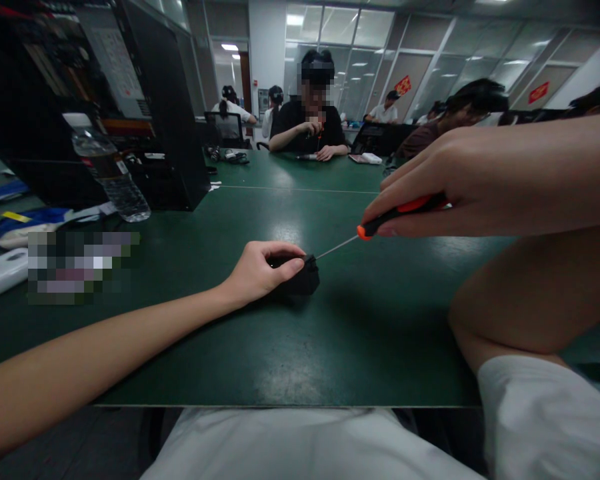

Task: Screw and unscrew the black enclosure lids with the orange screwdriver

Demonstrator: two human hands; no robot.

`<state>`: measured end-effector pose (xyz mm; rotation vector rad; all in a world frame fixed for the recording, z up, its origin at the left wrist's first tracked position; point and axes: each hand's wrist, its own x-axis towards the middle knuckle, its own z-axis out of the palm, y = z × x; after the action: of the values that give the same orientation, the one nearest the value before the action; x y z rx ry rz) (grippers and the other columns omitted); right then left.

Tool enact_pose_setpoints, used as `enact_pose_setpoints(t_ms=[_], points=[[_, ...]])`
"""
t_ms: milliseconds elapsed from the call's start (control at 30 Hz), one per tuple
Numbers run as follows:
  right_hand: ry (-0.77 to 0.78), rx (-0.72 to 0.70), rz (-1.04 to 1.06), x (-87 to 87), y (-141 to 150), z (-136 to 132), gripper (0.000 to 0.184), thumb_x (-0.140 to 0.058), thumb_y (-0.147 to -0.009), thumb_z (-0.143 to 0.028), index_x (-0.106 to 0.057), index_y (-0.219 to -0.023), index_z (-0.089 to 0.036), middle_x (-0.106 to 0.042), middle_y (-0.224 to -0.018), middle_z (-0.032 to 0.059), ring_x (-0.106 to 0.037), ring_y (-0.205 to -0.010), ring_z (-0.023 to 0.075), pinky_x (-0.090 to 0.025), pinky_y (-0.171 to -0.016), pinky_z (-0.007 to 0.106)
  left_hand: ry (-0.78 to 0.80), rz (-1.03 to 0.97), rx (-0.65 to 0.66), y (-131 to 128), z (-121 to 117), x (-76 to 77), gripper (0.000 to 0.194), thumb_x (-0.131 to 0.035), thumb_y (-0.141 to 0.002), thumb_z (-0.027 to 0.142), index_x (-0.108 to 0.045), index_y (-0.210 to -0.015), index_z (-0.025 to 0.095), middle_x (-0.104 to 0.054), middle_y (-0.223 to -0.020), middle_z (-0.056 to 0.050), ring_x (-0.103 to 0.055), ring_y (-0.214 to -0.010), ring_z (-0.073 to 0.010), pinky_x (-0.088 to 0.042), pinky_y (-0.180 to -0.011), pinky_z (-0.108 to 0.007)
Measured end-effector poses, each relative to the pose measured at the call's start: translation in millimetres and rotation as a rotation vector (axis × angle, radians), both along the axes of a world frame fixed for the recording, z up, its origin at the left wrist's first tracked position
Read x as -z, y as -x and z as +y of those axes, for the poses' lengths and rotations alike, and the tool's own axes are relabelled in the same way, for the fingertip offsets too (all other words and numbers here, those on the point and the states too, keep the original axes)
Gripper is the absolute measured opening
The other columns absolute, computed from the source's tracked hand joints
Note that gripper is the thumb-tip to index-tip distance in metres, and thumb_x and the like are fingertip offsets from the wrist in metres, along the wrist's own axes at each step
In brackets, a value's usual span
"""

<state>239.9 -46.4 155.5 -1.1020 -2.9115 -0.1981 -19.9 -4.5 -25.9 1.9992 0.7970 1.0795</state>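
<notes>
My left hand (265,270) is closed around a small black block-shaped object (303,283) on the green table, thumb on the near side and fingers over the top. What the object is I cannot make out. In my right hand (440,180) is a screwdriver (380,223) with a black and orange handle, held slanting down to the left. Its thin metal shaft ends at the upper right end of the black object. Whether the tip sits in a screw is too small to tell.
The green table (290,373) has its near edge by my lap. A clear plastic bottle (107,167) stands at the left before a black cabinet (155,100). A white power strip (3,273) lies far left. Across the table sits a person in black (307,127).
</notes>
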Motion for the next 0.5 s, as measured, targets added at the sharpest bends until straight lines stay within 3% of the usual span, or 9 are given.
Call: enact_pose_setpoints(t_ms=[267, 500], points=[[-0.021, -0.025, -0.069, 1.0, -4.3, 2.7, 0.046, -0.053, -0.095, -0.066, -0.081, -0.102, -0.031, -0.078, -0.085, -0.0007, -0.066, -0.062, 0.0101, -0.046, -0.060, 0.030, -0.012, 0.025, 0.012, 0.0, -1.4, -2.8, 0.029, -0.073, -0.083, 0.038, -0.080, -0.098, 0.014, -0.081, -0.093, -0.007, -0.075, -0.084, -0.0208, -0.057, -0.077, -0.027], [0.036, -0.014, -0.095, 1.0, -2.5, 3.6, 0.042, -0.060, -0.090, -0.068, -0.081, -0.103, -0.033, -0.078, -0.085, -0.0030, -0.066, -0.064, 0.0094, -0.046, -0.057, 0.028, -0.006, 0.016, 0.009, -0.5, -2.1, -2.7, 0.030, -0.074, -0.082, 0.039, -0.080, -0.098, 0.014, -0.081, -0.093, -0.007, -0.075, -0.083, -0.0209, -0.058, -0.078, -0.027]])
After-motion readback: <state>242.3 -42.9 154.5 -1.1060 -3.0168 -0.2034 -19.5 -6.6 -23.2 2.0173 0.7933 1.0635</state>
